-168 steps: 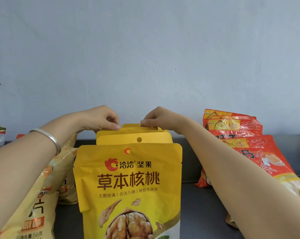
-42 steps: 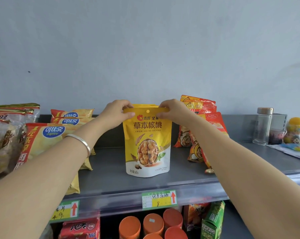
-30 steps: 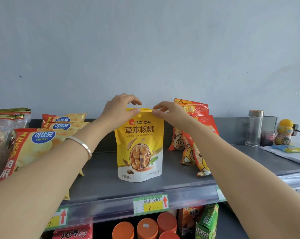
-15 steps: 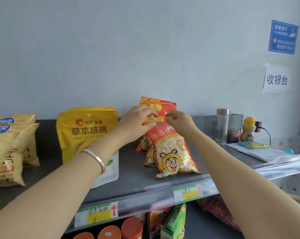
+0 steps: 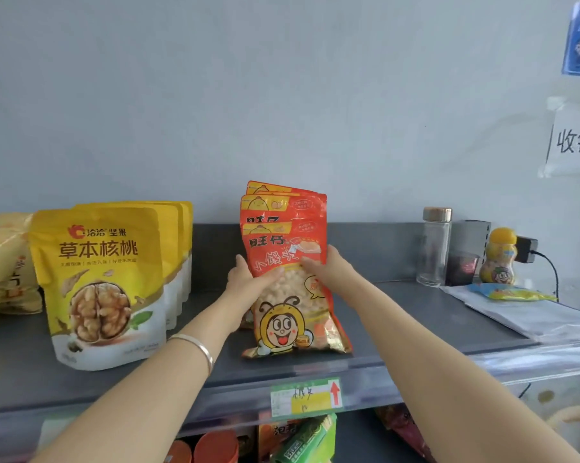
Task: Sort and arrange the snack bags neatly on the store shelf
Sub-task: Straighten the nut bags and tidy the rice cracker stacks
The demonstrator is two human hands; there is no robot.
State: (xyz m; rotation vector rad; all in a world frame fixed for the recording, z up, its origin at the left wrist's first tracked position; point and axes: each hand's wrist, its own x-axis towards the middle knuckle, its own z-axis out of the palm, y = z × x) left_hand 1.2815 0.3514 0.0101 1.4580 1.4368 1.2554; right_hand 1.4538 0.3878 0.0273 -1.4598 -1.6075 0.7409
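Red snack bag: the front red bag (image 5: 292, 295) stood near the front edge of the grey shelf (image 5: 398, 322), leaning back on at least two like bags (image 5: 281, 203) stacked behind it.
Left hand: the left hand (image 5: 248, 279) clasped the bag's left edge, fingers curled onto its face.
Right hand: the right hand (image 5: 328, 265) gripped the bag's right edge, thumb laid across the front.
Step in hand: judged to be squaring the front red bag against its row.
Next move: likely called for pushing it back and upright, flush with those behind.
Yellow walnut bags: a row (image 5: 105, 285) stood upright well to the left, apparently already arranged.
Far right: a glass bottle (image 5: 435, 248) and papers (image 5: 529, 312) occupied the shelf.
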